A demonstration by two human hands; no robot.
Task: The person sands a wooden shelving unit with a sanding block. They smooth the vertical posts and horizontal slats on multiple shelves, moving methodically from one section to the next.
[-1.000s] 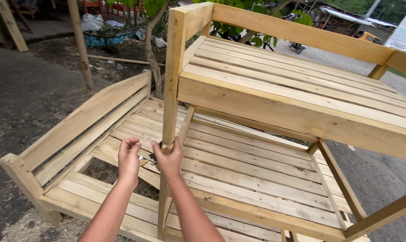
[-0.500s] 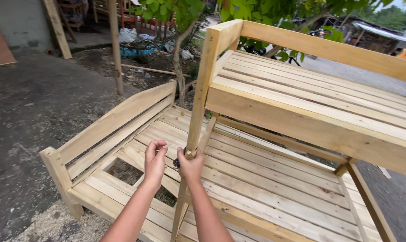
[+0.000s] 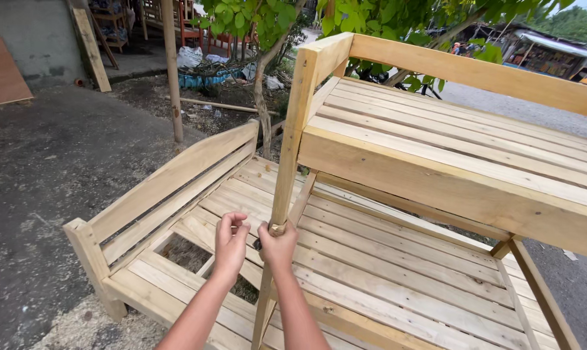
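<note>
Fingers (image 3: 275,231) of the right hand (image 3: 277,245) curled shut around the upright wooden post (image 3: 292,136), gripping it roughly at mid-height, thumb side up against the wood. Left hand (image 3: 231,241) just beside it, to the left, fingers bent inward into a loose fist, fingertips pinched together; something small and dark sits between the two hands, can't tell what it is or whether the left is actually holding it. Left hand not touching the post as far as visible. Post is the front-left corner leg of a two-tier bare-wood frame: upper slatted deck (image 3: 462,142) attaches at its top with a rail (image 3: 475,71) along the far edge, lower slatted deck (image 3: 384,259) runs beneath and behind both hands. Thinner diagonal brace (image 3: 304,194) sits just behind the post. Lower deck's left end has a slatted side panel (image 3: 177,175) ending in a short corner post (image 3: 89,253) at the near-left corner; one slat gap near that end shows ground through it. Whole frame stands on dark paved ground (image 3: 54,168), sawdust (image 3: 86,327) by the near-left corner. Beyond the far edge: a thin tree (image 3: 261,104), a wooden pole (image 3: 172,71), leaning planks (image 3: 89,45).
</note>
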